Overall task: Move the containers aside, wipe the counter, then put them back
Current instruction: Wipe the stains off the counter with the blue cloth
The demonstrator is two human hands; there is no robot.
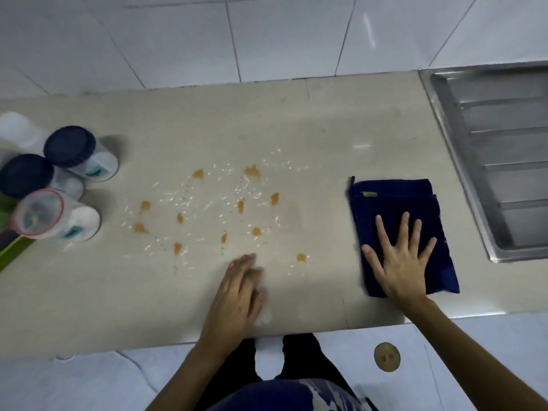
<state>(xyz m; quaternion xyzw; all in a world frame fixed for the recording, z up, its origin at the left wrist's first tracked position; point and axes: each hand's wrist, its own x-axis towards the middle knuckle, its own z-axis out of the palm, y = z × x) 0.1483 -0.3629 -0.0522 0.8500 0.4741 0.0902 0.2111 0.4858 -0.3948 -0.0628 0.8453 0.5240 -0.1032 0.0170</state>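
Containers (59, 179) stand bunched at the counter's (296, 120) left end, clear of the mess. Orange spots (252, 172) and wet streaks cover the middle, unwiped. Her right hand (398, 259) lies flat, fingers spread, on the folded blue cloth (394, 203); the left hand (237, 295) rests loose, gripping nothing. Wiping and returning remain.

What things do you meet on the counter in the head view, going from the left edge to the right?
Group of containers → orange spots and spilled grains → left hand, flat on the counter → folded dark blue cloth under the right hand → steel sink drainboard.
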